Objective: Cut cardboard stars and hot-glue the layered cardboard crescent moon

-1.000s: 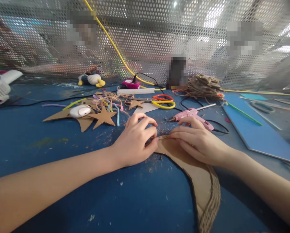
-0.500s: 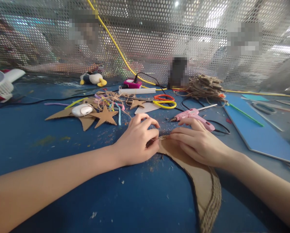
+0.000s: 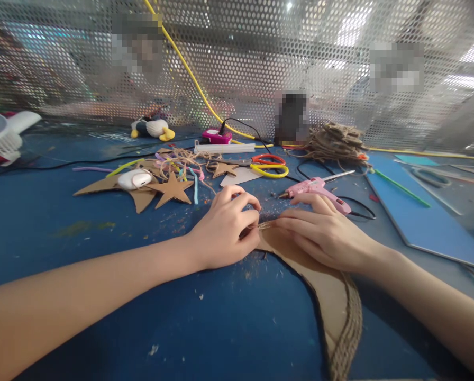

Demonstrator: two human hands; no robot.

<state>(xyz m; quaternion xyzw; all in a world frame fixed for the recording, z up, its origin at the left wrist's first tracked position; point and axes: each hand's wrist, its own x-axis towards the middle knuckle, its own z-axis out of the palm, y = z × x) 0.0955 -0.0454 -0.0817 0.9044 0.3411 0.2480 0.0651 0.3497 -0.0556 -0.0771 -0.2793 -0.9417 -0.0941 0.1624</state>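
A curved cardboard piece (image 3: 320,288) lies on the blue table, with brown twine (image 3: 352,328) running in rows along its outer edge. My left hand (image 3: 231,227) is closed in a pinch at the piece's upper tip, its fingers curled over the end of the cardboard and twine. My right hand (image 3: 324,230) rests over the upper part of the piece, fingertips pressing the twine at its top edge. Just behind my right hand is a pink glue gun (image 3: 314,188), its nozzle pointing left.
Behind my hands lie scissors (image 3: 269,168), cardboard stars (image 3: 173,189), a white case (image 3: 134,180) and tangled twine. A blue board (image 3: 431,211) with a green stick is at right. A twine bundle (image 3: 338,142) sits by the perforated metal screen (image 3: 229,63).
Both hands hold nearly the same places. The cardboard's lower end has shifted very slightly.
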